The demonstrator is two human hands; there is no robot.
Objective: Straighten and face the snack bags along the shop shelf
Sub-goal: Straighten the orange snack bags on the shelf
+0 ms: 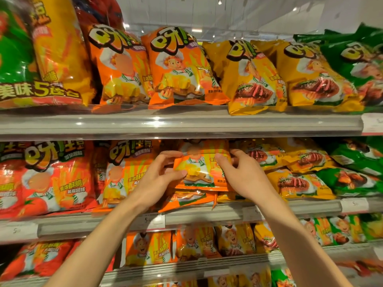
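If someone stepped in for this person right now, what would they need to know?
Left hand: grips the left edge of an orange bag on the middle shelf.
Right hand: grips the same bag's right side, thumb on its front.
The bag is held up, front facing out, above another orange bag lying flat at the shelf edge.
Done: top shelf bags stand facing out.
Left: set this bag upright, lift the flat one, then tidy the slumped yellow bags and green bags to the right.
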